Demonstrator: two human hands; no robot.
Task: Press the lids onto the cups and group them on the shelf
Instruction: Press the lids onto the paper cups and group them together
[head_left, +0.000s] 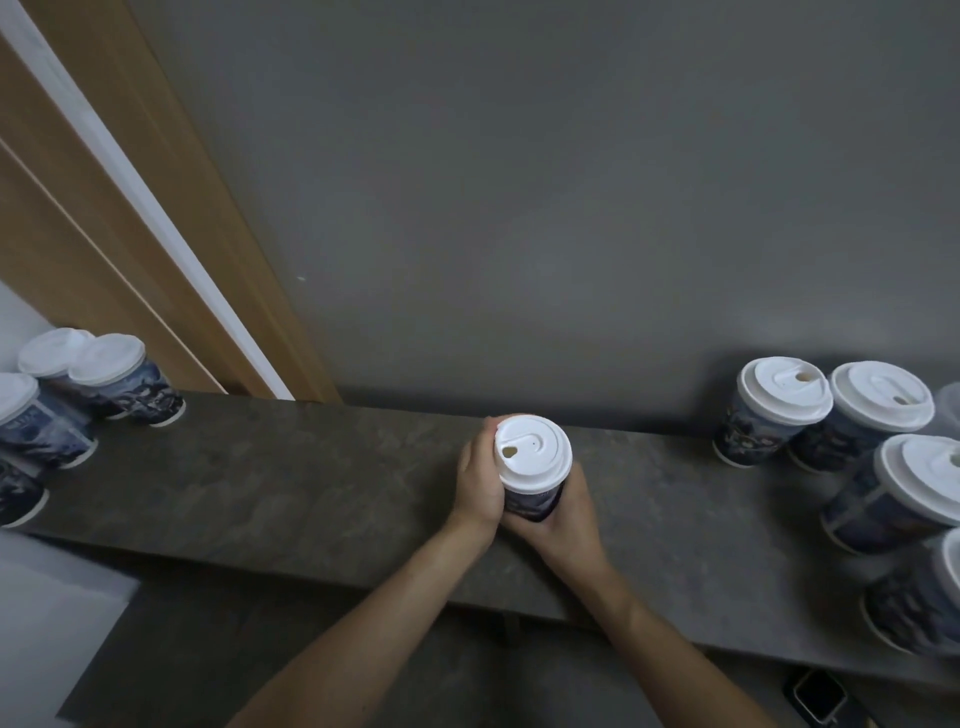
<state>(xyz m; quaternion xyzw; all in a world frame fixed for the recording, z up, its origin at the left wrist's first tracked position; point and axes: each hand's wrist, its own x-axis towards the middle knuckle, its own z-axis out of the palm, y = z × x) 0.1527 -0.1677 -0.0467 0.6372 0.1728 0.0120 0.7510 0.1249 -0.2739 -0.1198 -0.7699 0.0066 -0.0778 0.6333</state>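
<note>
A dark blue patterned paper cup with a white sip lid on top is held upright over the middle of the dark stone shelf. My left hand wraps around its left side, fingers reaching behind the lid's rim. My right hand grips the cup's lower right side from below. Several lidded cups stand grouped at the shelf's right end. Another group of lidded cups stands at the left end.
A grey wall rises right behind the shelf. A wooden door frame runs diagonally at the left. Below the shelf at the lower right lies a dark phone-like object.
</note>
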